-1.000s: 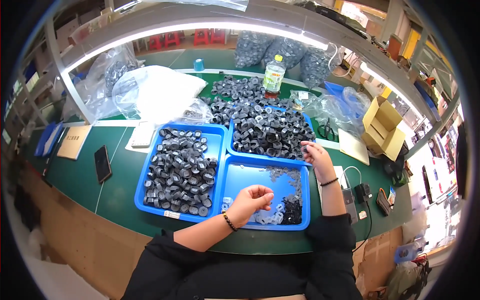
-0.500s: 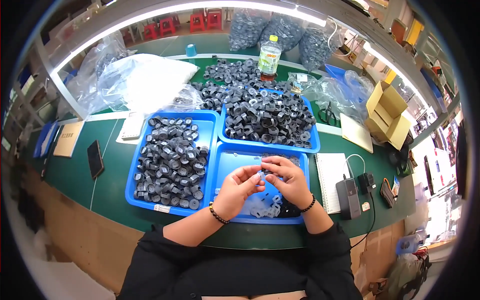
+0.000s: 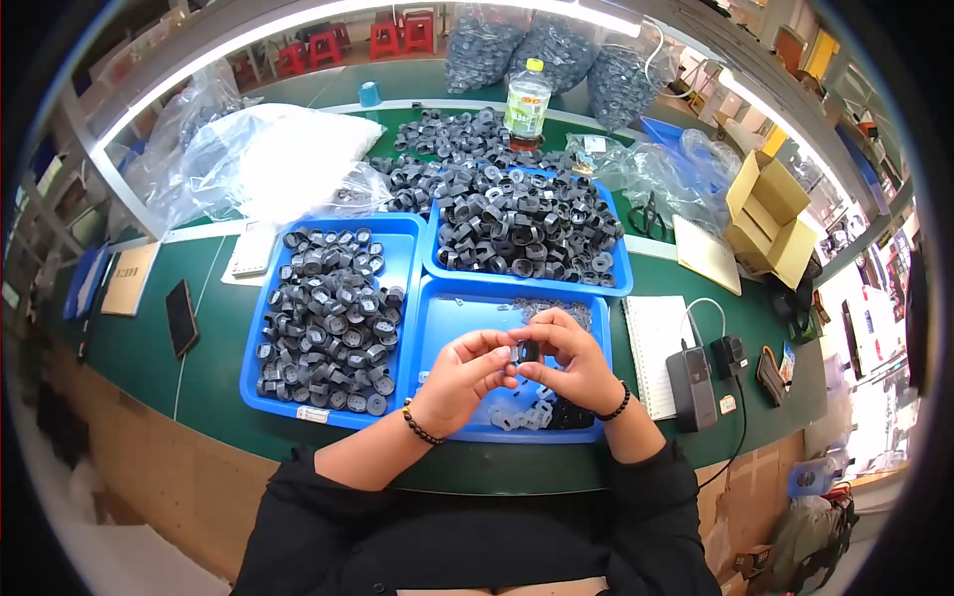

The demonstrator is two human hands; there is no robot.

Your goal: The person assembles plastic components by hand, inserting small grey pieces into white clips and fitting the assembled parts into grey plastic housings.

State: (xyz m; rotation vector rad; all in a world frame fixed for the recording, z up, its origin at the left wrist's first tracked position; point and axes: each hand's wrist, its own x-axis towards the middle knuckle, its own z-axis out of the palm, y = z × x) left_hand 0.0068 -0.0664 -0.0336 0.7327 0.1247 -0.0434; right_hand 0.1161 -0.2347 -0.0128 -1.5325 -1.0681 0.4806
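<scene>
At the table point(image 3: 129, 368), a two-handed handling step is apparently being carried out; for the next move, a steady fingertip pinch and careful lining-up are probably being called for.

At the far side, grey pieces are being enclosed by clear bags point(image 3: 556, 55). In the left tray point(image 3: 399, 250), a heap of dark grey caps point(image 3: 328, 333) is being held. In the far tray point(image 3: 497, 278), a pile of dark rings point(image 3: 532, 226) is being held, with more grey pieces being spread behind it. In the near tray point(image 3: 452, 318), clear pieces point(image 3: 522, 414) are being kept at the near edge, black bits point(image 3: 572, 414) in the near right corner and small greyish bits at the far right.

Over the near tray, one dark part point(image 3: 528, 351) is being pinched on its right by the right hand point(image 3: 578, 368) and on its left by the left hand point(image 3: 459, 382); whether a clear piece is also being gripped cannot be told.
</scene>
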